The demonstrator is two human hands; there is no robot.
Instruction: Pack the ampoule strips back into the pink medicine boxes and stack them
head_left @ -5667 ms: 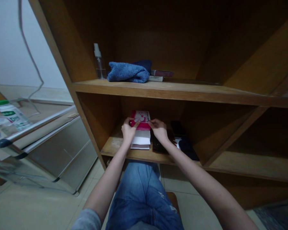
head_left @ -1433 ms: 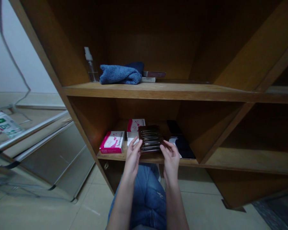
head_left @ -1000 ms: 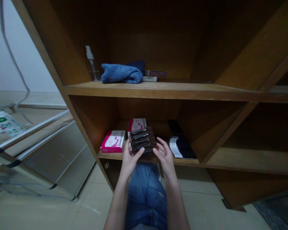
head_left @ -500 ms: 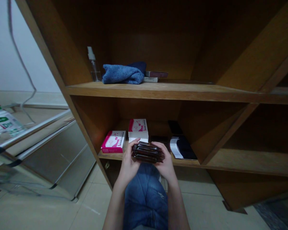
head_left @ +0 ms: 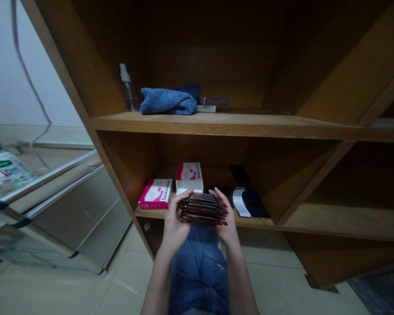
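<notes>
Between my two hands is a stack of dark brown glass ampoules (head_left: 202,208), lying crosswise in several layers above my lap. My left hand (head_left: 175,221) closes round the left end of the stack, thumb on top. On the other side my right hand (head_left: 229,218) grips the right end, where the narrow tips stick out unevenly. Just behind the stack stands a pink and white box (head_left: 188,175), its lower front partly covered by my left fingers. A second pink and white box (head_left: 156,194) lies to the left at the shelf's front edge.
A dark pouch with a white band (head_left: 251,202) and a black flat object (head_left: 239,173) lie to the right on the lower shelf. Above are a blue towel (head_left: 169,101), a spray bottle (head_left: 129,94) and thin boxes (head_left: 213,103). A metal-edged cart (head_left: 68,210) stands left.
The ampoule stack has tilted slightly, showing more of its top row and right-hand tips. My right fingers have opened out a little along its end. The boxes have not moved.
</notes>
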